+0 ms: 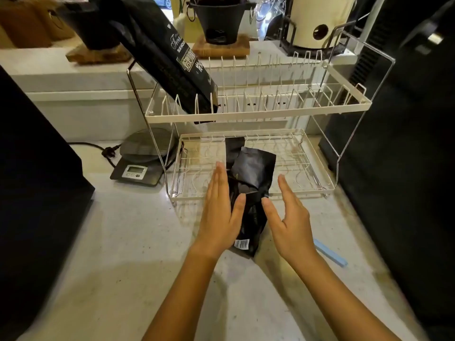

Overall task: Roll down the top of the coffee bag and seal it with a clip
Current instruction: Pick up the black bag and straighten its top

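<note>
A black coffee bag (251,183) lies on the counter with its crumpled top resting on the lower shelf of the wire rack. Its barcode end points toward me. My left hand (219,212) is flat against the bag's left side, fingers straight, thumb on the bag. My right hand (288,217) hovers just right of the bag, fingers apart, thumb tip near the bag's edge. Neither hand grips anything. A light blue clip (331,252) lies on the counter to the right of my right wrist.
A white two-tier wire dish rack (258,114) stands behind the bag. A second, larger black bag (170,57) leans in its upper tier. A digital scale (140,166) with a power cord sits to the left. Dark appliances flank both sides.
</note>
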